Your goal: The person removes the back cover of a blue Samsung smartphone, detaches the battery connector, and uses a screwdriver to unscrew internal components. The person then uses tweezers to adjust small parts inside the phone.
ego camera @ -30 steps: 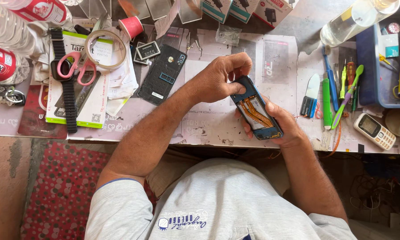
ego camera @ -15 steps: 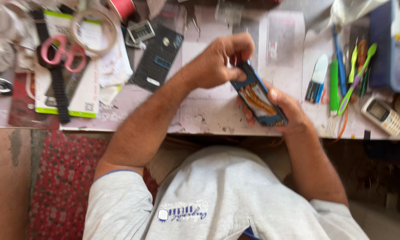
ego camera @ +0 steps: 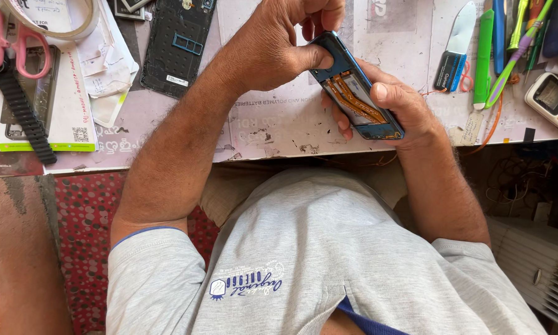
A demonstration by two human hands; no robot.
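Note:
An opened blue phone (ego camera: 355,96) with its back off shows orange flex cables inside. My right hand (ego camera: 395,107) cradles it from below, thumb lying across its lower half. My left hand (ego camera: 278,43) grips the phone's upper end, thumb pressed on the inside near the top edge. The phone is tilted above the front edge of the worktable (ego camera: 279,118). The phone's black back cover (ego camera: 177,42) lies flat on the table to the left of my left wrist.
Pink-handled scissors (ego camera: 9,43), a black watch strap (ego camera: 25,115) and a tape roll (ego camera: 49,18) lie at the left on a white-and-green box (ego camera: 74,124). Green and blue pens and tools (ego camera: 487,56) and a small white keypad phone (ego camera: 553,99) lie at the right.
The view has closed in on my hands. The phone has come slightly nearer the table's front edge, and my left thumb now presses on its upper end.

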